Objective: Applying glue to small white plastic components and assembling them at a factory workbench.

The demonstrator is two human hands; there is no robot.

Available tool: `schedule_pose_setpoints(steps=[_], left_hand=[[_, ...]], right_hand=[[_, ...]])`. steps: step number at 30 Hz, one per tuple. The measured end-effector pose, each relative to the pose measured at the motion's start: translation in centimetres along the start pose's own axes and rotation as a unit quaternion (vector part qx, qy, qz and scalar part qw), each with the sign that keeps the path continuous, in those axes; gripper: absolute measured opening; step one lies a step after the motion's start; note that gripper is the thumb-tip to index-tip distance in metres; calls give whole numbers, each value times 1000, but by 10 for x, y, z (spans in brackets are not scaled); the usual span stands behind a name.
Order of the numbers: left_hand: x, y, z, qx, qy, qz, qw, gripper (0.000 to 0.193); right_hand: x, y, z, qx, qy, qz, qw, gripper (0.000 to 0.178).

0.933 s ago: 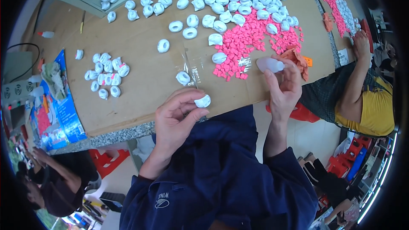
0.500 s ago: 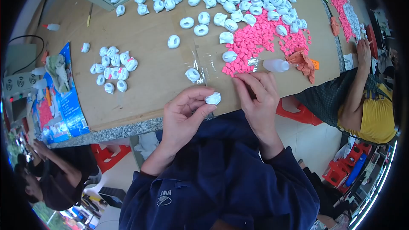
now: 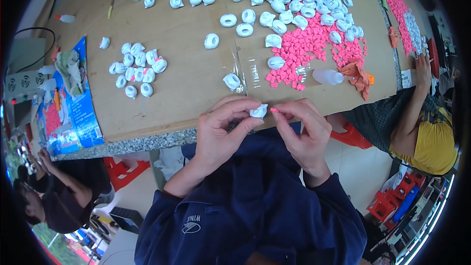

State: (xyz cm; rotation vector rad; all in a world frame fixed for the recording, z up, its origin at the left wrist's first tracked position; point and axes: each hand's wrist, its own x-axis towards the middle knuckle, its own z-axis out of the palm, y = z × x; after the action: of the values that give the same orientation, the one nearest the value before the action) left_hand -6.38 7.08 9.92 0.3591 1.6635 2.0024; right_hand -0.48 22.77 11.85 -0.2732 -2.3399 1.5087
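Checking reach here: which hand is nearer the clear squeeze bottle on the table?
Right. The right hand is just below and left of the bottle; the left hand is farther left, holding a white piece.

A flat blue printed bag (image 3: pixel 73 105) lies at the table's left edge, and a small orange tag (image 3: pixel 371 79) lies near the right edge.

Bare tabletop (image 3: pixel 186 76) between white-piece cluster (image 3: pixel 137 68) and pink heap (image 3: pixel 304 51).
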Motion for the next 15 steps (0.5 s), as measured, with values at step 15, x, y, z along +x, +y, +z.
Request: schedule_pose_setpoints(steps=[15], left_hand=[[-1, 1, -2, 116, -40, 40, 992, 23]], right_hand=[[-2, 8, -7, 39, -82, 5, 996, 17]])
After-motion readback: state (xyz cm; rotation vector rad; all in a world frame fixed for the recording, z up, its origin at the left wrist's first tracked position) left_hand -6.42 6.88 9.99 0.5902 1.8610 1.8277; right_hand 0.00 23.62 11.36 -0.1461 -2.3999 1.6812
